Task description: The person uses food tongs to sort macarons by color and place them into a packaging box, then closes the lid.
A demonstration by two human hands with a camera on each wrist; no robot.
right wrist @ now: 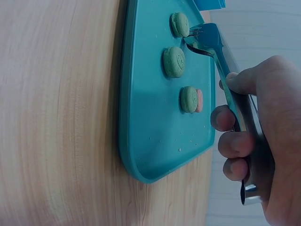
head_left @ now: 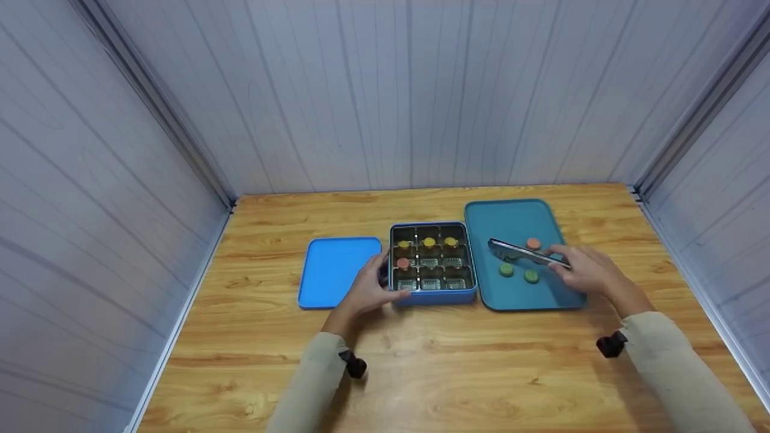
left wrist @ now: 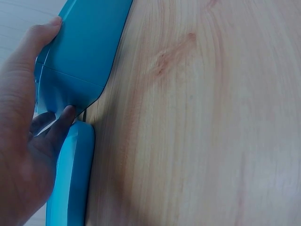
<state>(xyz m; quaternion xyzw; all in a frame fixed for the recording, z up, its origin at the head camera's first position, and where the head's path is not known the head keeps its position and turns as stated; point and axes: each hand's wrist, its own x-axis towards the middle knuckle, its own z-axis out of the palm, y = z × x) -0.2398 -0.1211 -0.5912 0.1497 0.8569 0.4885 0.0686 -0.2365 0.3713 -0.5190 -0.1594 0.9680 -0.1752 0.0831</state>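
The left hand (head_left: 368, 290) curves round the eight o'clock corner of a blue divided box (head_left: 442, 297); at three o'clock, the right hand (head_left: 588, 272) grips metal tongs (head_left: 524, 250), slanting toward ten, over a teal tray (head_left: 511, 211) of macarons (head_left: 506, 270).

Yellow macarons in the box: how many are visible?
3. One yellow macaron sits in the left column, a second in the middle, a third in the right, all toward the box's far side. Others could be hidden inside.

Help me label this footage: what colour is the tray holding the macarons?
The tray is teal, showing best in the head view.
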